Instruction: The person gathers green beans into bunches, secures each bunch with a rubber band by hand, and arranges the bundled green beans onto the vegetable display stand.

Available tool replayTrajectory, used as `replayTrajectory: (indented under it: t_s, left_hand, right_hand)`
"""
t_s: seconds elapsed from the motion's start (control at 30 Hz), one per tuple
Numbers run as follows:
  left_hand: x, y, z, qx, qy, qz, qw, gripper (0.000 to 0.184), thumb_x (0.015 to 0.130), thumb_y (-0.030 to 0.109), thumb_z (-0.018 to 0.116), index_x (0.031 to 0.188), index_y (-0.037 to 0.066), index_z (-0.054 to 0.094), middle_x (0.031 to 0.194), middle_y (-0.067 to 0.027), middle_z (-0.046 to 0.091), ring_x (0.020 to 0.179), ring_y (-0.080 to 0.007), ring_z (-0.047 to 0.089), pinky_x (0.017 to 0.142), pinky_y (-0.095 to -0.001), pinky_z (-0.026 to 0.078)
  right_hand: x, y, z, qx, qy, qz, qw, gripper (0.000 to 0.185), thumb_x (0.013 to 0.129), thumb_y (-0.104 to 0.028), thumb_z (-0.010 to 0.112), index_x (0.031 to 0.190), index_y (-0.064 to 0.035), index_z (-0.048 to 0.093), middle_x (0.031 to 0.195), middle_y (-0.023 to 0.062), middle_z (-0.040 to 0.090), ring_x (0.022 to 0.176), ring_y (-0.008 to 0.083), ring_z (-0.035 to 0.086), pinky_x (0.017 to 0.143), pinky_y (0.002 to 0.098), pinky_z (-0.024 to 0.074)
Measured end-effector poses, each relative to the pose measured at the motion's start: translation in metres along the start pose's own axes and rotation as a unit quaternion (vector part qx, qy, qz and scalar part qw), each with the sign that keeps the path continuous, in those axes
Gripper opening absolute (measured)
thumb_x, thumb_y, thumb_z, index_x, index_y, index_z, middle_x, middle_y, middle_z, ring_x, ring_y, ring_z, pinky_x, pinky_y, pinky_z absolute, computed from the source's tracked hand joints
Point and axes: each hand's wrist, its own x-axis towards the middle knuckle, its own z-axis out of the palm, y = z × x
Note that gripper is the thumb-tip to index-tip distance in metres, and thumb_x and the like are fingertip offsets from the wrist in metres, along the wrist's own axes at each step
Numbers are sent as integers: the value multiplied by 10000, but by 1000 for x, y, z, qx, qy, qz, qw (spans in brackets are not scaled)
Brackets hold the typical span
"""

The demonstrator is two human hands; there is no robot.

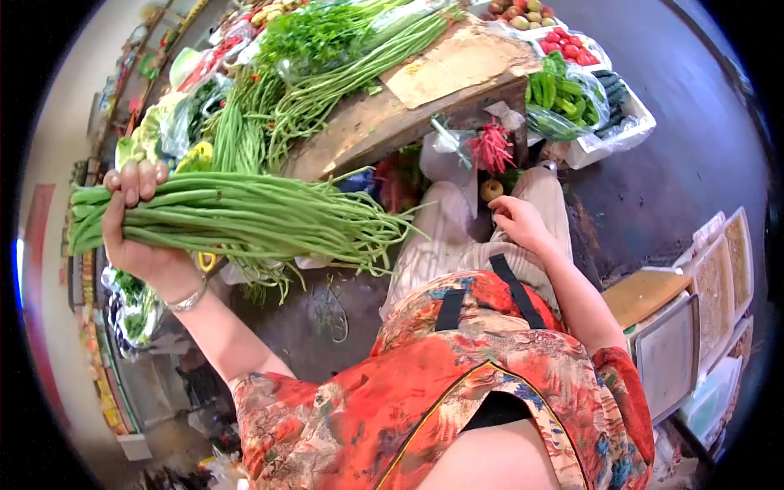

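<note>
A thick bundle of long green beans [245, 211] lies across my left hand [139, 216], whose fingers are wrapped round it near one end. The beans' thin tips hang loose toward my lap. My right hand [516, 219] rests by my knee, fingers loosely bent; whether it holds anything is too small to tell. Close to its fingertips is a small round yellowish thing [492, 190]. More long beans [327, 98] lie on the wooden table [351, 135] ahead, with leafy greens [327, 33] behind them.
A cardboard piece [457, 65] covers part of the table. Red strands [492, 149] hang at its edge. Green peppers [563, 94], a white foam box [616, 139] and red produce [572, 47] stand at the upper right. Framed trays [665, 359] lean at the right.
</note>
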Motion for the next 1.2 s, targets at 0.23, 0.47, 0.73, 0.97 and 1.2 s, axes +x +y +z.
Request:
replayTrajectory:
  t_s: [0.23,0.47,0.73,0.97,1.2]
  left_hand:
    - [0,6,16,-12,-23,24,999,110,838,81,541,931,70,485,794,-25,443,780,-166,424,839,-349,353]
    - [25,-7,50,-74,-70,46,994,56,845,80,542,884,63,506,795,-29,464,795,-179,437,876,-377,360]
    - [33,-33,135,-218,-63,65,972,121,763,95,556,750,95,436,767,-19,406,783,-172,397,890,-359,339]
    - [-44,-124,93,-141,14,-2,990,100,789,108,517,866,99,453,762,-20,431,744,-167,434,834,-353,385]
    - [-146,-229,68,-241,59,-249,936,185,764,109,590,884,118,449,710,8,447,687,-149,456,754,-330,380]
  right_hand:
    - [0,-5,0,-21,-12,-1,1000,262,824,-110,613,1064,-10,645,879,136,677,797,249,648,735,355,511]
    - [-14,-51,29,135,-280,-52,949,304,862,-266,646,1039,-21,681,954,132,699,906,232,655,834,346,500]
    - [5,-136,32,139,-144,-210,957,695,928,-321,622,1498,-114,282,1359,208,512,1234,288,527,1022,378,431]
    - [-37,12,-44,-233,43,-118,964,417,969,-239,452,1350,-72,489,1360,155,520,1280,296,471,1099,389,365]
    - [-144,104,-32,1,187,201,961,378,974,-193,458,1312,-42,534,1339,186,541,1257,322,496,1045,390,390]
